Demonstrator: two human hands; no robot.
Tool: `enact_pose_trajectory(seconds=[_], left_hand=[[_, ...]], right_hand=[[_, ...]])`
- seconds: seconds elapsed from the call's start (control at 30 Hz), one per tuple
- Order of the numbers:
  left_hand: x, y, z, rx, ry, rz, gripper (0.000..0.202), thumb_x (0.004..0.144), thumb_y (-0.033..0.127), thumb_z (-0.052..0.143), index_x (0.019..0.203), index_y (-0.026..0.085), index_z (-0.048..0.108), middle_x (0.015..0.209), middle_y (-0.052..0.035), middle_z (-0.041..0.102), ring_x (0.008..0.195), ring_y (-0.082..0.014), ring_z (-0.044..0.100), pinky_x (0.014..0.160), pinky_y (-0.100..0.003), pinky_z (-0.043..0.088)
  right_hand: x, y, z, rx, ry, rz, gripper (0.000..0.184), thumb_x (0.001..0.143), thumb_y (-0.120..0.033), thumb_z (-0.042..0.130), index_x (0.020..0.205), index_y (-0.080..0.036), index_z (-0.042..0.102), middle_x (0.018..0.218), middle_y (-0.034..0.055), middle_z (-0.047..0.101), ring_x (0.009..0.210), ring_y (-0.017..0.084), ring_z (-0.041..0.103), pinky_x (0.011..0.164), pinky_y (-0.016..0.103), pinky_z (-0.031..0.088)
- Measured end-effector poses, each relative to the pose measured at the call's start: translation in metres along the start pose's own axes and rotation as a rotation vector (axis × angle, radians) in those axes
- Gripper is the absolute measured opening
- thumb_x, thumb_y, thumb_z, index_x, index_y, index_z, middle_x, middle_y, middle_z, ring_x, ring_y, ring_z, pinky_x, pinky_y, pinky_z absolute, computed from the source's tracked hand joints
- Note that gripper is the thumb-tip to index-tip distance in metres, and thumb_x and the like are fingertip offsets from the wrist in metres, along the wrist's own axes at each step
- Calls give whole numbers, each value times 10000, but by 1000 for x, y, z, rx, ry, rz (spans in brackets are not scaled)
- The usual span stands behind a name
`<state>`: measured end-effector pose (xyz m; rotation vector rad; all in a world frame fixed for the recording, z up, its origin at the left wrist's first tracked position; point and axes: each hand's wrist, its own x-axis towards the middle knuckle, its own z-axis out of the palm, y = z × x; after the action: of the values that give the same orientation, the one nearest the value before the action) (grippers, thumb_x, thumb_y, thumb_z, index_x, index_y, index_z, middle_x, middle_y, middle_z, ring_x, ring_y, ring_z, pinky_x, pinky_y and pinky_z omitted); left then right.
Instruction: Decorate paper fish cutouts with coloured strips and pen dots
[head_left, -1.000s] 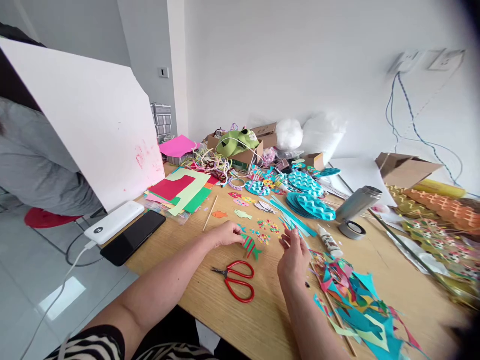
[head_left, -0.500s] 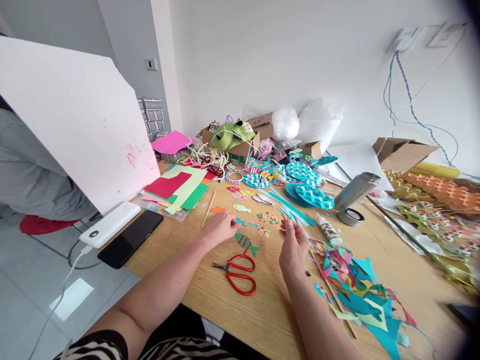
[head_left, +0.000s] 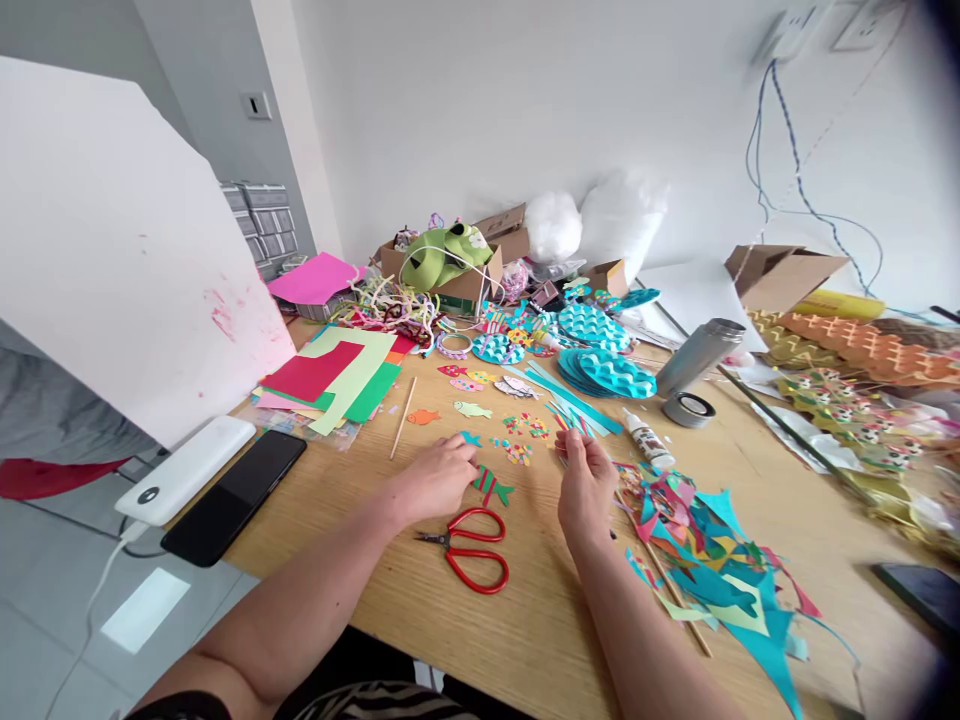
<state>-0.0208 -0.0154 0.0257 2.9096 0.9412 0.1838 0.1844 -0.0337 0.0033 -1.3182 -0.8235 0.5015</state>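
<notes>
My left hand [head_left: 441,478] rests low over the table with its fingers bent together on the head end of a green paper fish [head_left: 493,487] with red stripes. Just beyond those fingers lies a small blue paper fish [head_left: 470,438]. Red-handled scissors [head_left: 474,550] lie spread below the striped fish. Opposite, my right hand [head_left: 587,487] is closed in a pinch beside thin coloured paper strips [head_left: 576,416]; what it holds is too small to make out. Between the hands are piles of tiny paper dots [head_left: 517,453]. An orange fish [head_left: 424,416] and a pale green fish [head_left: 472,409] lie farther off.
Paper scraps [head_left: 720,560] and a wooden stick [head_left: 679,600] lie right of my right arm. A glue bottle [head_left: 647,440], a steel flask [head_left: 701,357] and blue wavy discs [head_left: 607,373] stand beyond. At left are coloured sheets [head_left: 322,370], a phone [head_left: 236,495] and a white power bank [head_left: 187,468].
My left hand has come down toward me, and its fingers now cover the striped fish's head. My right hand stays pinched in nearly the same place. The view has shifted slightly.
</notes>
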Motion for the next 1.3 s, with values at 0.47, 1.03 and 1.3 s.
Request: enact_pose_trajectory(seconds=[0.47,1.03,1.3], left_hand=[[0,8,0,-123,-2,47,308,854,139,514,1084,246,690,1068,-78,588,1100,-227,473,994,-358,384],[7,20,7,-188,61,-64,423,833,44,427,1150,207,655,1081,-71,590,1050,-214,507,956,-352,422],[9,15,16,-227,130,-84,390,802,25,457,1046,214,695,967,-50,646,992,-198,537,941,-342,429]], right_hand=[[11,-7,-9,-14,127,-60,376,803,-521,578,701,-164,637,688,13,634,687,149,571,720,308,457],[58,-5,-54,-31,465,-154,348,825,-487,552,703,-163,591,660,-12,563,641,134,522,671,289,429],[68,1,-67,-336,327,-160,427,820,-514,524,943,-124,645,801,73,667,712,178,594,654,299,448]])
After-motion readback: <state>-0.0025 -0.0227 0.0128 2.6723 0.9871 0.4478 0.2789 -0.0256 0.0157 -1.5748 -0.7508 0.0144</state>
